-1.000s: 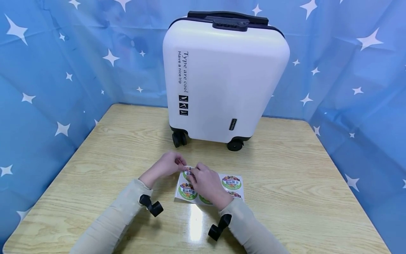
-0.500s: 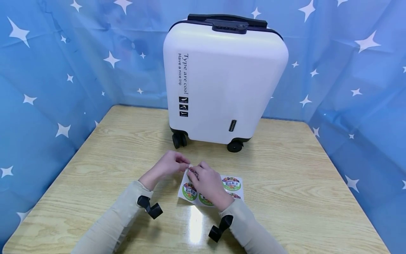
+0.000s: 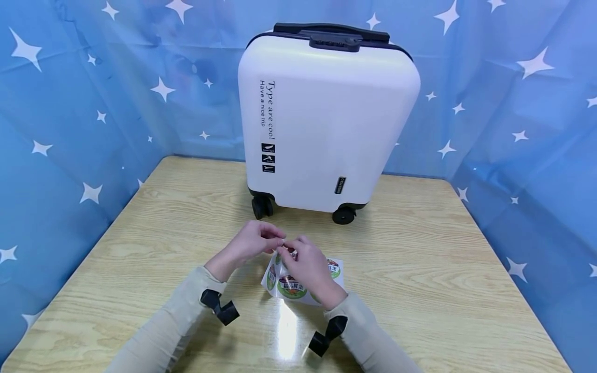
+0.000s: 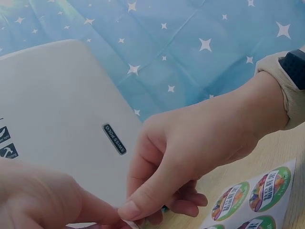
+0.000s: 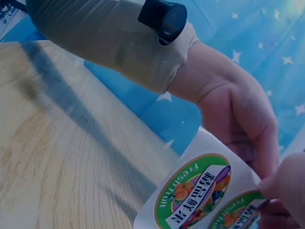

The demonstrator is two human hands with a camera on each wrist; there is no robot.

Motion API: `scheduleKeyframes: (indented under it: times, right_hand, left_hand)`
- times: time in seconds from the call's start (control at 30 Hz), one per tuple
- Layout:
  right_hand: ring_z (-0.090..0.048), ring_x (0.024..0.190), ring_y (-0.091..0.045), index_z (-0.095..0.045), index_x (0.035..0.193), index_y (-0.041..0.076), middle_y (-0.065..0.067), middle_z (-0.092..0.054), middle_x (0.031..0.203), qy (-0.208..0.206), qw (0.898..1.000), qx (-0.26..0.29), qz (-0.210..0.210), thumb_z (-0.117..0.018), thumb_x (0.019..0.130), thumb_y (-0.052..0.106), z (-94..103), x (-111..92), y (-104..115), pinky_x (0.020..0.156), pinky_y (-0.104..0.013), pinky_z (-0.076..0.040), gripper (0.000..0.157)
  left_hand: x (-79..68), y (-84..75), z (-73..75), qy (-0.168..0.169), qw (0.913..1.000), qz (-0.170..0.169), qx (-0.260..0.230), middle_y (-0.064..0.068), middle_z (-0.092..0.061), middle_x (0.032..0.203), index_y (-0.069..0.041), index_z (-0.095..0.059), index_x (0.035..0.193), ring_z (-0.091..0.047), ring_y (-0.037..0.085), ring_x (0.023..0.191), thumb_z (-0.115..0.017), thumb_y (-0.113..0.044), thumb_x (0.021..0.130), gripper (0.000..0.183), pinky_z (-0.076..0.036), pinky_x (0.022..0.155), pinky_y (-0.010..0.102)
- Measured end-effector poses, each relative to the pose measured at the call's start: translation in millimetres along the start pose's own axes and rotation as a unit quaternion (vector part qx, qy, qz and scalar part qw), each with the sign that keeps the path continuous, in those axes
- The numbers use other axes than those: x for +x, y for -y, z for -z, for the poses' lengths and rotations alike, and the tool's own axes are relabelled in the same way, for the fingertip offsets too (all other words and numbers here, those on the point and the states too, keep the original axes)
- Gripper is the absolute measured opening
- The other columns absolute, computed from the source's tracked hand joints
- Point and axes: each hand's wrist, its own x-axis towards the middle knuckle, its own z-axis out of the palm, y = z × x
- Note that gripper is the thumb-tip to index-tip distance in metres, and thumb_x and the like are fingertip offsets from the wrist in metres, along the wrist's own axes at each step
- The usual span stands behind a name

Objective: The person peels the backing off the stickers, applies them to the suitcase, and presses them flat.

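Note:
A white sheet of round fruit stickers [image 3: 291, 288] lies in front of the suitcase, its left part raised and bent. At its far left corner my left hand [image 3: 254, 242] pinches the edge between thumb and fingers. My right hand [image 3: 309, 264] reaches across the sheet and grips the same edge, its thumb close to the left fingertips. In the left wrist view the right hand [image 4: 176, 152] meets the left fingertips at the bottom, hiding most of the pinched spot. From the right wrist, the lifted sheet [image 5: 198, 143] shows green-ringed "Fresh fruit" stickers.
Upright at the back of the wooden table [image 3: 420, 269] stands a white suitcase [image 3: 322, 119] with black wheels and a black top handle. A blue star-patterned curtain [image 3: 503, 103] surrounds the table's back and sides.
The sheet's left part has risen from the table and bent over toward the right. My left hand has shifted slightly right, so both hands' fingertips now come together at the sheet's edge.

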Motion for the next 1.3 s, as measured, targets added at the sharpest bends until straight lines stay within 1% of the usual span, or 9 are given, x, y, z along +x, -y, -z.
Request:
scheduleKeyframes:
  times: [0.1, 0.23, 0.4, 0.57, 0.73, 1.0, 1.3]
  right_hand:
    - [-0.052, 0.063, -0.008, -0.070, 0.103, 0.005, 0.000, -0.058, 0.084, -0.003, 1.000, 0.017, -0.003, -0.059, 0.091, 0.028, 1.0, 0.1, -0.3, 0.052, -0.019, -0.042, 0.028]
    - [-0.052, 0.065, -0.008, -0.070, 0.101, 0.006, 0.001, -0.058, 0.085, -0.005, 0.999, 0.036, -0.016, -0.058, 0.090, 0.026, 1.6, -0.6, -0.3, 0.054, -0.020, -0.043, 0.025]
    - [-0.053, 0.067, -0.008, -0.070, 0.098, 0.007, 0.002, -0.058, 0.086, -0.008, 0.998, 0.056, -0.035, -0.056, 0.088, 0.021, 1.9, -1.6, 0.5, 0.058, -0.021, -0.044, 0.023]
    - [-0.053, 0.067, -0.008, -0.070, 0.101, 0.005, 0.002, -0.058, 0.086, -0.006, 0.997, 0.067, -0.044, -0.056, 0.086, 0.017, 2.5, -2.3, 1.1, 0.057, -0.021, -0.044, 0.024]
    - [-0.053, 0.067, -0.009, -0.070, 0.102, 0.006, 0.002, -0.058, 0.087, -0.005, 0.997, 0.066, -0.048, -0.055, 0.085, 0.016, 3.3, -2.4, 0.8, 0.058, -0.022, -0.044, 0.024]
    - [-0.052, 0.067, -0.008, -0.070, 0.100, 0.008, 0.003, -0.058, 0.088, -0.003, 0.997, 0.054, -0.056, -0.056, 0.086, 0.017, 4.5, -3.3, 0.4, 0.057, -0.022, -0.044, 0.022]
    - [-0.051, 0.067, -0.008, -0.070, 0.095, 0.009, 0.003, -0.057, 0.086, -0.001, 0.997, 0.052, -0.063, -0.057, 0.085, 0.017, 4.9, -4.2, 0.4, 0.057, -0.022, -0.044, 0.018]
  left_hand:
    - [-0.2, -0.7, -0.5, -0.001, 1.0000, -0.003, -0.002, 0.009, -0.064, 0.091, 0.005, -0.065, 0.105, -0.060, 0.017, 0.081, -0.062, -0.003, 0.087, 0.020, -0.052, 0.075, 0.036]
    - [0.1, -0.2, -1.3, -0.002, 0.9999, -0.009, -0.004, 0.009, -0.064, 0.090, 0.005, -0.065, 0.105, -0.060, 0.017, 0.080, -0.062, -0.002, 0.087, 0.019, -0.052, 0.076, 0.037]
    - [-0.5, 0.5, -3.1, -0.005, 0.9996, -0.026, 0.012, 0.007, -0.064, 0.089, 0.004, -0.066, 0.104, -0.059, 0.016, 0.080, -0.062, -0.002, 0.087, 0.018, -0.051, 0.075, 0.036]
    - [-1.1, 1.4, -4.4, -0.010, 0.9988, -0.038, 0.028, 0.007, -0.064, 0.087, 0.003, -0.066, 0.102, -0.059, 0.016, 0.079, -0.063, -0.002, 0.086, 0.017, -0.051, 0.074, 0.036]
    - [-1.2, 1.5, -5.0, -0.013, 0.9985, -0.042, 0.033, 0.007, -0.064, 0.086, 0.002, -0.067, 0.101, -0.059, 0.016, 0.079, -0.063, -0.002, 0.086, 0.016, -0.051, 0.073, 0.034]
    - [-2.3, 0.1, -5.1, -0.014, 0.9984, -0.041, 0.037, 0.006, -0.063, 0.086, 0.004, -0.065, 0.103, -0.058, 0.016, 0.078, -0.063, -0.002, 0.086, 0.018, -0.050, 0.070, 0.030]
    - [-3.6, -0.8, -5.5, -0.012, 0.9986, -0.040, 0.033, 0.007, -0.063, 0.086, 0.004, -0.066, 0.102, -0.058, 0.016, 0.078, -0.063, -0.002, 0.086, 0.017, -0.050, 0.071, 0.032]
